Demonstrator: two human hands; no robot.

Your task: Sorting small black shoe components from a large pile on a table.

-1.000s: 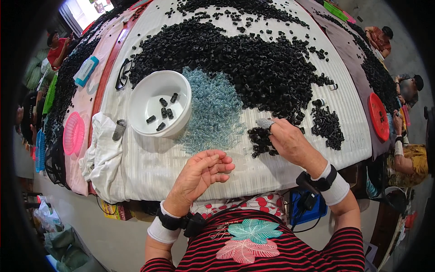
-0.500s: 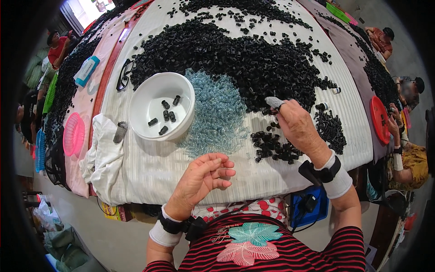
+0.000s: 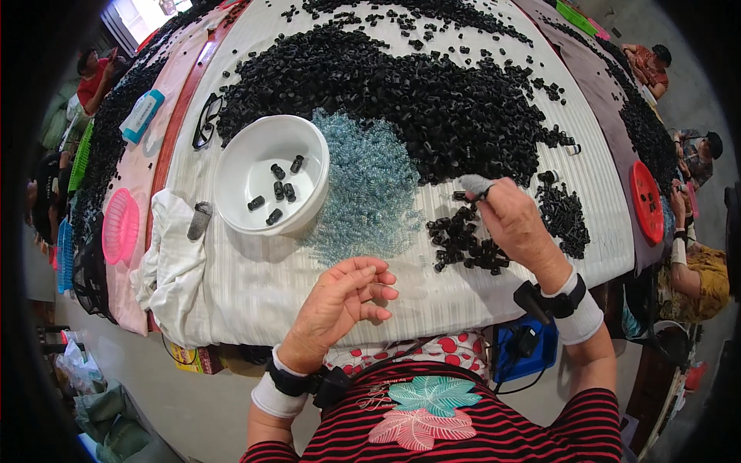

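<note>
My left hand [image 3: 336, 309] hovers over the cloth's front part, fingers curled and thumb pressed toward the index finger; anything pinched there is too small to make out. A heap of small clear bluish coil springs [image 3: 363, 189] lies just beyond it. My right hand [image 3: 515, 224], with a grey cover [image 3: 474, 184] on one finger, is bent down over a small group of black plastic pieces [image 3: 465, 243]. Its fingers are drawn together, and what they grip is hidden. A white bowl [image 3: 231, 212] left of the springs holds several black cylindrical parts [image 3: 279, 190].
A large mound of black pieces [image 3: 370, 92] spreads behind the springs. Thin black parts [image 3: 562, 212] lie right of my right hand. Glasses [image 3: 206, 123], a white cloth [image 3: 168, 262], a pink basket [image 3: 120, 225] and a red tray [image 3: 647, 202] lie around. Other people sit along both sides.
My right hand has drawn slightly to the right and down over the black pieces. The left hand keeps its curled pose. The whole view has shifted a little.
</note>
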